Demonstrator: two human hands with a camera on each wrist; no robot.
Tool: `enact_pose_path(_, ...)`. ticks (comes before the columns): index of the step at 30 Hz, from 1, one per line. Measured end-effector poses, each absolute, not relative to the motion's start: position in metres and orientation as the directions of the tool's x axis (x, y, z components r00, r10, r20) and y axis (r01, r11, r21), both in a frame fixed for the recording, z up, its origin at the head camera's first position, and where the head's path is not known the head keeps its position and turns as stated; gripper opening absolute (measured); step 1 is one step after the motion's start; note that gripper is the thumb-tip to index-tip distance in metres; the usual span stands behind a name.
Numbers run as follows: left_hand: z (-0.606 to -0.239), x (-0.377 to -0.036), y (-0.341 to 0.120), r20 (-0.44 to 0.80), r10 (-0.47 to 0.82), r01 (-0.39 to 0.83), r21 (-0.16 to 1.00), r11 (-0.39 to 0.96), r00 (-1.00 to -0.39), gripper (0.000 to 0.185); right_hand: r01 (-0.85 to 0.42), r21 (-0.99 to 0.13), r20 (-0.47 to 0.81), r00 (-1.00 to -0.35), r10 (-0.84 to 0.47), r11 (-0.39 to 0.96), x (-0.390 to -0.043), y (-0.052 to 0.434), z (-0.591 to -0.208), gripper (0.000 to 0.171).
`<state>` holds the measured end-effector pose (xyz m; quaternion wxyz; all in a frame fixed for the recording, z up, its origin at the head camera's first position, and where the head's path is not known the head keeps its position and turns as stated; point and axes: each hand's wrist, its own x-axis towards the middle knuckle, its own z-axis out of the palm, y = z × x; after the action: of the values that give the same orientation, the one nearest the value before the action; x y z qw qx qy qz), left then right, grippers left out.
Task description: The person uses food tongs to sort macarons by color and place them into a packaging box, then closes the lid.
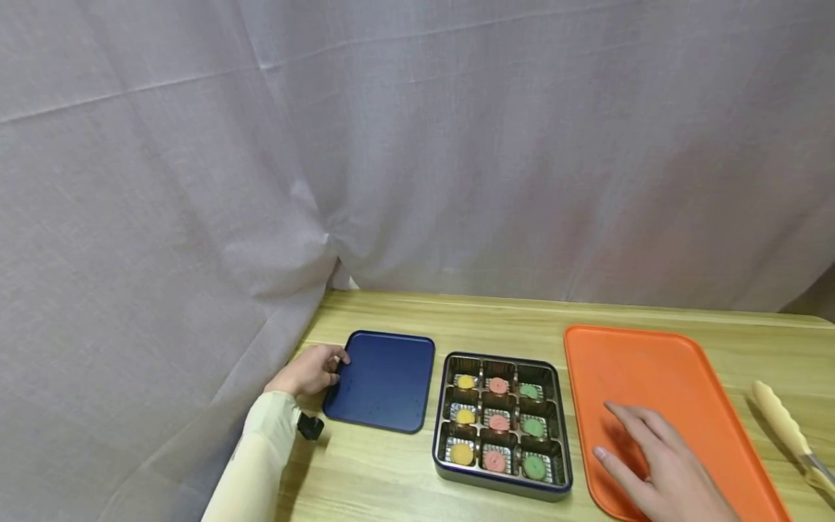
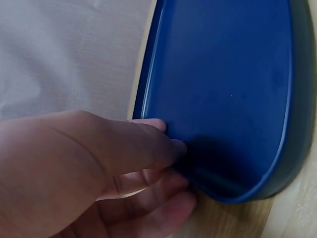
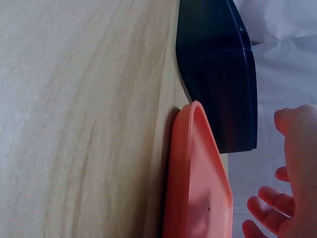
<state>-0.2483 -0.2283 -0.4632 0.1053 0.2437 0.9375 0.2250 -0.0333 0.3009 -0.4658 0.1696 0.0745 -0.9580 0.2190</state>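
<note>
At the left of the table, my left hand pinches the rim of a square navy-blue tin lid, which lies with its raised edge upward. In the left wrist view the thumb reaches over the rim and other fingers lie outside it. To the lid's right stands an open dark tin box with a divided insert. Yellow pieces, pink pieces and green pieces, all small and round, sit in its columns. My right hand hovers over the orange tray, fingers spread, holding nothing.
Tongs with cream-coloured tips lie right of the tray. A grey cloth hangs behind the wooden table and along its left side. The box stands close to the tray's left edge.
</note>
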Motion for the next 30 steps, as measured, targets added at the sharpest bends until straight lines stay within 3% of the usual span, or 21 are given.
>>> enact_pose_path(7, -0.459, -0.248, -0.230, -0.116, 0.476, 0.374, 0.470, 0.799, -0.872, 0.033, -0.222, -0.387, 0.364, -0.928, -0.073, 0.895, -0.033, 0.300, -0.466, 0.067)
enact_pose_path(18, -0.461, -0.250, -0.244, 0.009, 0.486, 0.426, 0.498, 0.756, -0.874, 0.026, -0.226, -0.390, 0.369, -0.927, -0.074, 0.893, -0.034, 0.303, -0.465, 0.066)
enact_pose_path(30, -0.457, -0.241, -0.254, 0.066, 0.465, 0.420, 0.552, 0.720, -0.883, 0.027, -0.213, -0.394, 0.349, -0.935, -0.069, 0.894, -0.034, 0.302, -0.463, 0.066)
